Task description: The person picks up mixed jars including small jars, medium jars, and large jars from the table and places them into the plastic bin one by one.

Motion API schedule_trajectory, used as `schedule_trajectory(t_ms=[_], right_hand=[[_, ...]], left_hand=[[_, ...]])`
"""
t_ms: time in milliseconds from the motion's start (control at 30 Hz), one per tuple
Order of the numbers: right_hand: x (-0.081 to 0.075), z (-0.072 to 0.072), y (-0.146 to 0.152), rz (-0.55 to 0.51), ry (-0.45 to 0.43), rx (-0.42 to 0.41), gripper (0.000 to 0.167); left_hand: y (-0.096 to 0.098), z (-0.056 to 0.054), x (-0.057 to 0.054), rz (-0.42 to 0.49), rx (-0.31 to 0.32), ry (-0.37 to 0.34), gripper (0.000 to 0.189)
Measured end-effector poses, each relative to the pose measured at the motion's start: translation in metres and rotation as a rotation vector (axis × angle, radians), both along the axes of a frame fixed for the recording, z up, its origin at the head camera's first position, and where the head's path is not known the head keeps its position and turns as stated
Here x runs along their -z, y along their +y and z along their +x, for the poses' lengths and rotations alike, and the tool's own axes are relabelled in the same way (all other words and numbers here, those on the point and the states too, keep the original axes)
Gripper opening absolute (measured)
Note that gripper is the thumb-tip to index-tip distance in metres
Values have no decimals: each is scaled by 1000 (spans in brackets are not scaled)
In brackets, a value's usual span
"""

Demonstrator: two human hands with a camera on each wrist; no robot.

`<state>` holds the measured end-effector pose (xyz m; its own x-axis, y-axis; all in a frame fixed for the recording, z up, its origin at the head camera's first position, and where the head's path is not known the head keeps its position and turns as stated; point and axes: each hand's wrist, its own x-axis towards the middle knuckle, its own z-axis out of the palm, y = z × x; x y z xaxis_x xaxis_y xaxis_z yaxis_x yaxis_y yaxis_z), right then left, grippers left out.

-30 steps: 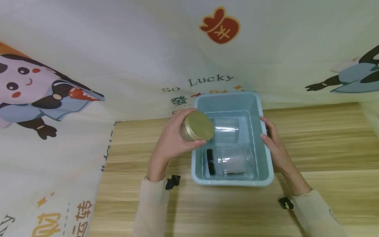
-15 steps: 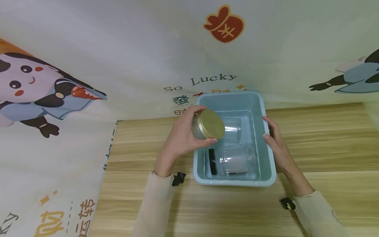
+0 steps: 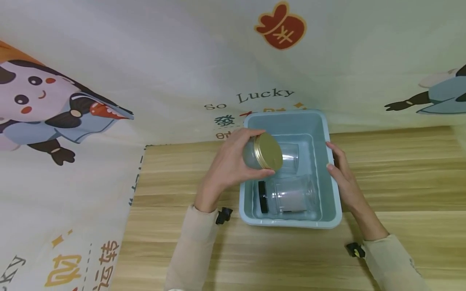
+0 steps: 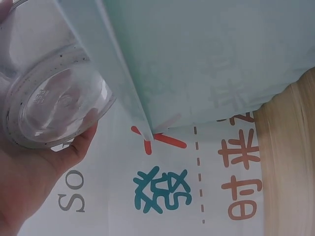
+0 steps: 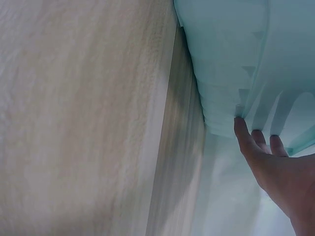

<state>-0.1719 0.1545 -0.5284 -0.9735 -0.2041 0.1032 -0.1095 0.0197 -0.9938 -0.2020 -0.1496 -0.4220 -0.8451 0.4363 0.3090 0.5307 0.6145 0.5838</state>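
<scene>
My left hand (image 3: 231,161) grips a clear plastic jar (image 3: 250,153) with a gold screw lid (image 3: 270,152). It is tilted above the left side of a light blue plastic basin (image 3: 291,224), lid toward the inside. In the left wrist view the base of that jar (image 4: 64,103) faces the camera, fingers around it. Inside the basin lie a jar with a black lid (image 3: 291,195), on its side, and another clear jar (image 3: 290,157), partly hidden behind the held one. My right hand (image 3: 346,184) holds the basin's right rim, several fingertips (image 5: 276,142) against its outer wall.
The basin stands on a wood-grain table (image 3: 174,194), close to a printed cloth backdrop (image 3: 174,81) behind it. The cloth also hangs along the left edge of the table. A small black device (image 3: 223,216) sits at each wrist.
My left hand has carried the gold-lidded jar to the right, farther over the basin, and tilted it more. The right hand keeps its hold on the rim. The head view has shifted slightly.
</scene>
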Motion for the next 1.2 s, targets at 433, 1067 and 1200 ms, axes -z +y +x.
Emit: schedule_trajectory(t_ms=[433,1067,1200], right_hand=[[0,2,2,-3,-7,7,54],[-2,2,-1,-2,-26,7,55],[-3,2,-1,23,-26,7,55]], left_hand=[[14,-7,-2,-115,47,-80,91],[26,-11,7,-194,112,-74,87],[26,-11,7,-199,118,-82,87]])
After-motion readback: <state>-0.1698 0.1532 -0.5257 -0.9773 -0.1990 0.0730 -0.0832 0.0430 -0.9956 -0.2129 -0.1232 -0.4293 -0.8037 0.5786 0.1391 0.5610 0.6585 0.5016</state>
